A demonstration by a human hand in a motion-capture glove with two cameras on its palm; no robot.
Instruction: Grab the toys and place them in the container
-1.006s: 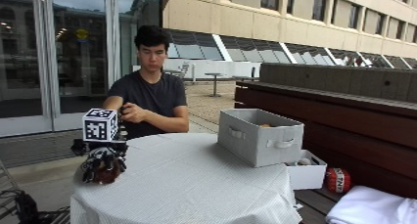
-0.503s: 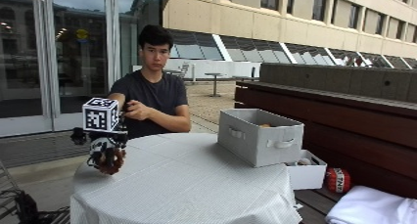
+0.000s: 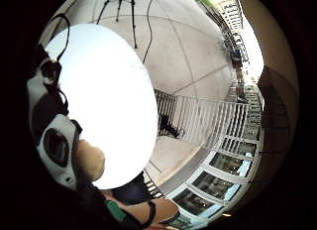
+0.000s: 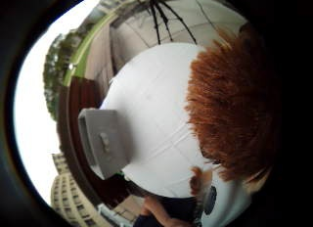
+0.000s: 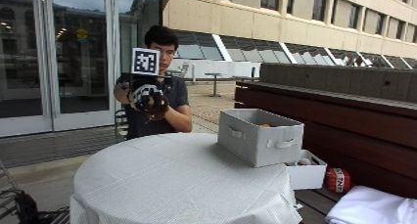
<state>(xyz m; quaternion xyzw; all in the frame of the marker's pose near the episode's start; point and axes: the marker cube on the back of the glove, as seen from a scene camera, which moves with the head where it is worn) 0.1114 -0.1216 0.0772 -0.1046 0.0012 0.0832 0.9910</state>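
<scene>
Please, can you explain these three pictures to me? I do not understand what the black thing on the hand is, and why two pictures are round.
A person sits at a round table with a white cloth. The gloved right hand is raised and grips a brown furry toy. The round pictures come from two cameras on that palm, so the toy looks huge there. The third camera stands beside the table. On the table stands a grey fabric container with handles; something lies inside it.

Rusty-brown shaggy fur on the toy [image 4: 230, 109] in my gloved hand [image 5: 149, 98], soft and matt. The table [image 5: 176, 185] wears ribbed white cloth; the container [image 5: 259, 136] looks like grey matt fabric.
</scene>
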